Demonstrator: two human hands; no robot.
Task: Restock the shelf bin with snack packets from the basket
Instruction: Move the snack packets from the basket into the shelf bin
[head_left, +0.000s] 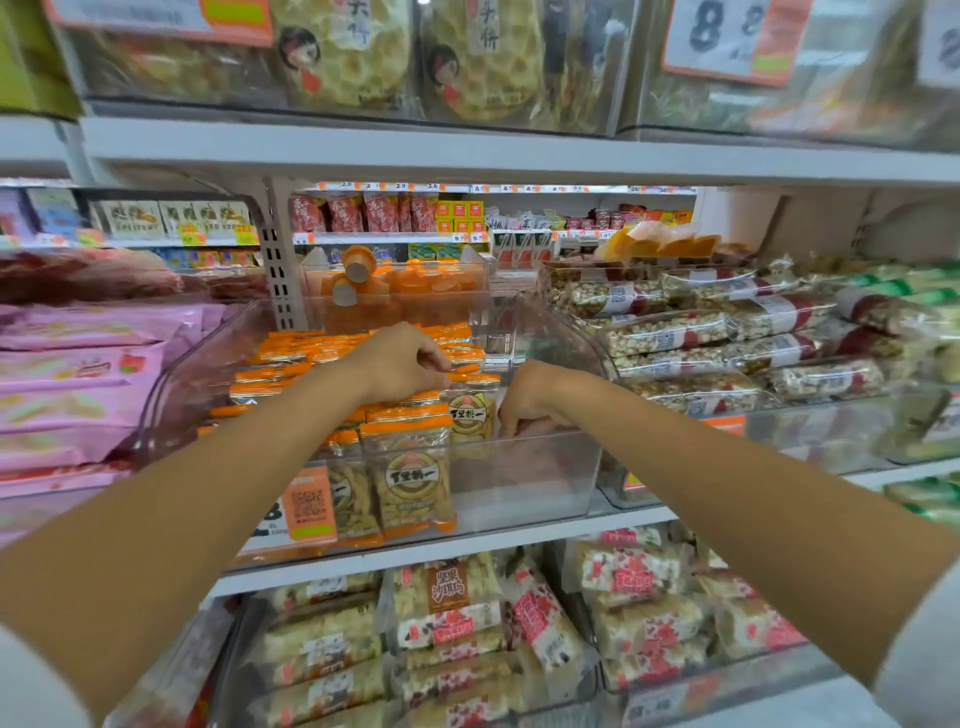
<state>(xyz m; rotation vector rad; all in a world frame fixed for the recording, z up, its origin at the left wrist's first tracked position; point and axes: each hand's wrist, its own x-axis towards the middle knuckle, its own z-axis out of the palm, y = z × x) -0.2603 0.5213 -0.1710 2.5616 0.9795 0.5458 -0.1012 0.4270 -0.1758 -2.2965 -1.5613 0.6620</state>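
Observation:
A clear plastic shelf bin stands on the middle shelf, its left part packed with upright orange-topped snack packets. Both my arms reach into it. My left hand rests over the rows of packets, its fingers curled and pinching the orange top edge of one. My right hand is lower, in the bin's bare right part beside a packet with a round yellow label; its fingers curl downward and I cannot tell whether they hold anything. No basket is in view.
Pink packets fill the bin to the left. Nut bars in clear wrap fill the bin to the right. A tub of orange jelly cups stands behind. Shelves above and below hold more snacks.

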